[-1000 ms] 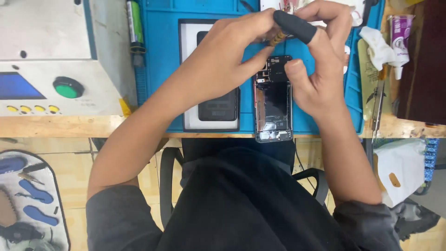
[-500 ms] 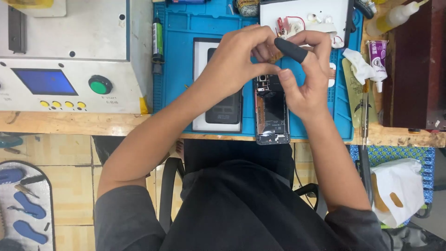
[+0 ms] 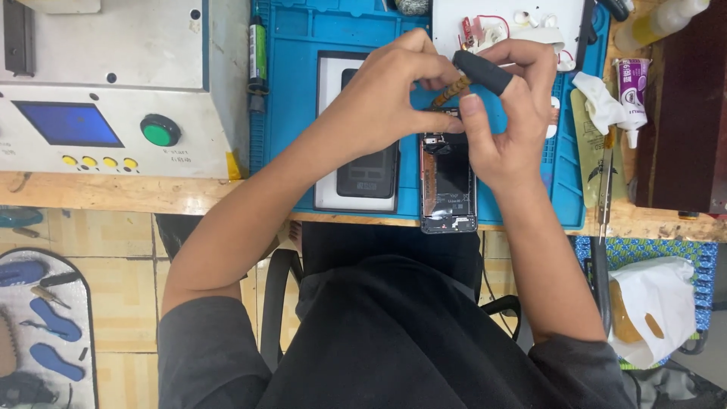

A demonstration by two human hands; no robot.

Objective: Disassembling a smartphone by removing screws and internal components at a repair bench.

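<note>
Grey machine with blue screen and green button stands at bench left. Blue work mat covers bench centre. White tray with dark panel lies on the mat. Opened phone, internals up, lies just right of the tray at the mat's near edge. Left hand and right hand, black cot on one finger, meet above the phone's top end, fingertips pressed together pinching an orange-brown flex strip.

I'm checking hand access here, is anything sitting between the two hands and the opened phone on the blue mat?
Nothing visible does. The left hand and right hand meet at the top end of the opened phone, pinching a brown flex strip. The white tray lies beside it, not in between.
</note>
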